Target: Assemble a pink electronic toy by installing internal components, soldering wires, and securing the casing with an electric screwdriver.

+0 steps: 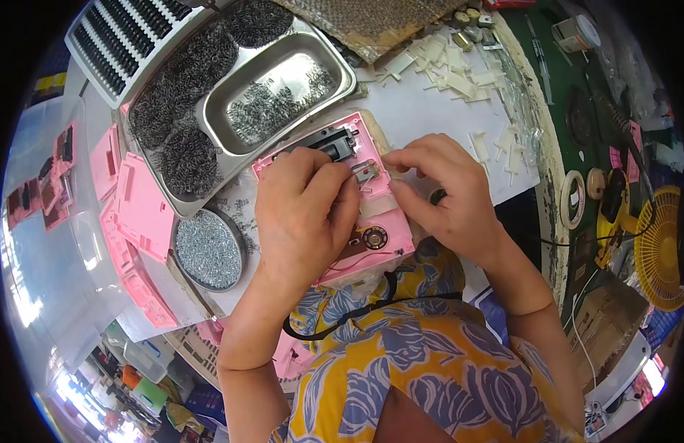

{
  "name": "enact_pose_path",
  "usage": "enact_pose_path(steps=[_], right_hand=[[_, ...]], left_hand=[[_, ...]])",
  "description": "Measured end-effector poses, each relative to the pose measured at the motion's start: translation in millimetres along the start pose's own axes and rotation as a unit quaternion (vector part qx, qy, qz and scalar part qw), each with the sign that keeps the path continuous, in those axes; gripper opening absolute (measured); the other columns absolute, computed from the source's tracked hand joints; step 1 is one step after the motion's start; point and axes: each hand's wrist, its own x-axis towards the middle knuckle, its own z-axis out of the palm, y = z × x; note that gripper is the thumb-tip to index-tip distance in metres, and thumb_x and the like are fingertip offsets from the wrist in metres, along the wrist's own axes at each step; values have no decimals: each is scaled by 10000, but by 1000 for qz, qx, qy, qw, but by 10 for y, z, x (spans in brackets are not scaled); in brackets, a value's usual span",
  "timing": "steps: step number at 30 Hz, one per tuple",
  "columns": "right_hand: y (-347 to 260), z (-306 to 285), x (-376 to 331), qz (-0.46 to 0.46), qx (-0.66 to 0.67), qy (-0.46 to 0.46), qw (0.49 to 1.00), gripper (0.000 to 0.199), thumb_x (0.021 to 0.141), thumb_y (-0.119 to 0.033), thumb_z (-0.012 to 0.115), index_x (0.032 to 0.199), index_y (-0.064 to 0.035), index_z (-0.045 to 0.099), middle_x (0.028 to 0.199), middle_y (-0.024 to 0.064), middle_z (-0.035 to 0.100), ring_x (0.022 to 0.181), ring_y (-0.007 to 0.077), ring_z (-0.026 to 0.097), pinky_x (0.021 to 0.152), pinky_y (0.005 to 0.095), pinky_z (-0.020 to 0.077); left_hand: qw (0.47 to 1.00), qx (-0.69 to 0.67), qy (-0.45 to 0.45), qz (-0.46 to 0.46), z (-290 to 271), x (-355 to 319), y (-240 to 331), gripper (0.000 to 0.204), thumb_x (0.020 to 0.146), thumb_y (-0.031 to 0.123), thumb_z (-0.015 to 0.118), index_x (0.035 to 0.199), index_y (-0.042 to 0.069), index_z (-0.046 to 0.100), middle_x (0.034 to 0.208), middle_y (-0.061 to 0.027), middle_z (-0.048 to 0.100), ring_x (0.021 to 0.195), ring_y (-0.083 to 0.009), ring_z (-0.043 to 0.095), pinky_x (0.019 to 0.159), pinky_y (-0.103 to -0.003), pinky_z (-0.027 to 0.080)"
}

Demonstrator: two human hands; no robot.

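The left hand (297,196) curls over the pink case (379,190) at frame centre, fingertips hidden, so its grip cannot be told. The right hand (449,184) has thumb and forefinger apart at the case's right edge. Fine work inside seems in hand; next calls for a steadied case and light pinch. Springs (264,107) lie upper left.

Left hand (305,203) on pink casing (377,186)

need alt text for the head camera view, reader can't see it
An open pink casing sits under the left hand, with the right hand at its right edge. Around it are metal trays of dark, springlike parts, a round dish of small silvery pieces, pink panels and white plastic parts.
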Motion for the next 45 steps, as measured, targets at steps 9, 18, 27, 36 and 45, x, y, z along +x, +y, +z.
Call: enact_pose_path(steps=[9,18,27,36,45], right_hand=[[-21,129,72,73,26,-20,997,182,844,-89,742,1007,-21,700,862,86,636,744,225,608,661,327,493],[18,178,55,83,56,-9,995,177,845,-59,736,1011,-11,700,842,80,641,694,179,604,625,291,482],[-17,173,61,75,35,-6,997,144,858,-49,723,994,-1,712,828,86,651,699,194,630,622,298,495],[17,123,113,60,16,-14,998,167,851,-49,739,1009,-8,700,826,77,642,695,182,620,625,285,495],[-417,-697,-393,-118,248,287,918,330,867,83,606,821,-126,354,651,34,473,687,167,510,610,314,397]], left_hand=[[1000,-14,-4,12,-3,-5,-82,178,741,43,759,892,47,665,859,-92,585,750,-295,571,661,-409,453],[999,12,-26,25,-20,-13,-88,158,771,75,753,898,62,659,883,-79,561,767,-278,554,681,-404,444],[999,21,-32,10,-24,-14,-77,121,789,95,758,866,61,670,888,-82,558,776,-278,557,678,-407,445],[1000,7,-26,-1,-34,11,-66,158,787,77,770,928,64,700,884,-93,583,771,-290,590,661,-400,480],[999,-33,24,7,-42,-66,-121,208,765,80,774,955,75,689,915,-73,619,800,-284,605,702,-400,472]])
